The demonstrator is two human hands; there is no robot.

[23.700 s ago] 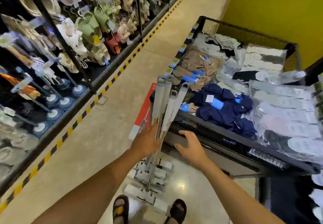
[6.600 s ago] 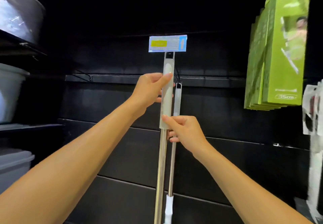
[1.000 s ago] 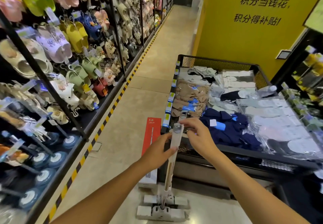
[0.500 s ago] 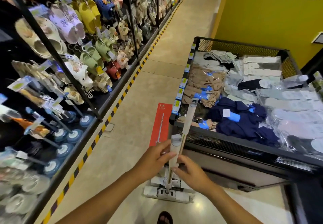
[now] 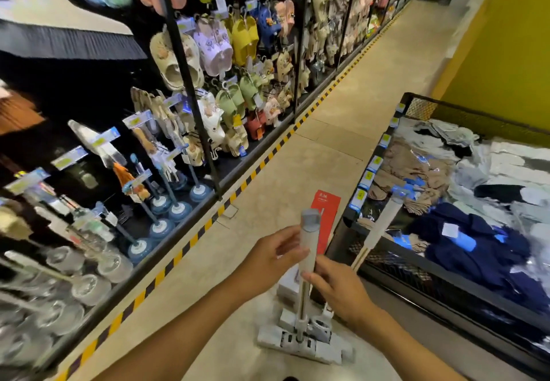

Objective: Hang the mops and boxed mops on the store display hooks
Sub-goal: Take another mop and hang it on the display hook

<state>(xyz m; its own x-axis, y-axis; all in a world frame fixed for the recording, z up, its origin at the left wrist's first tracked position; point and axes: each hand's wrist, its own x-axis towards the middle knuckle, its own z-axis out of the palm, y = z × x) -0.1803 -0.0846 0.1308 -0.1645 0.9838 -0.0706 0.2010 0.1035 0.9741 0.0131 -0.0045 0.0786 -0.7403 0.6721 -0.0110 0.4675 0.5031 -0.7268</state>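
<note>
I hold a grey flat mop upright in front of me; its pale handle (image 5: 308,240) rises from a flat head (image 5: 300,343) resting on the floor. My left hand (image 5: 275,254) grips the handle near its top from the left. My right hand (image 5: 336,288) pinches the handle lower down from the right. A second mop (image 5: 382,226) leans against the black wire bin (image 5: 428,270). A red mop box (image 5: 326,217) stands against the bin's near corner.
On the left a black display rack (image 5: 184,62) carries slippers, brushes and plungers (image 5: 166,223) on hooks with price tags. A yellow-and-black floor stripe (image 5: 190,240) edges it. The wire bin on the right holds socks and clothes. The aisle floor (image 5: 342,118) runs ahead beside a yellow wall.
The view has swung left toward the rack. The mop in my hands has lifted away from the bin and stands more upright; the second mop stays leaning on the bin.
</note>
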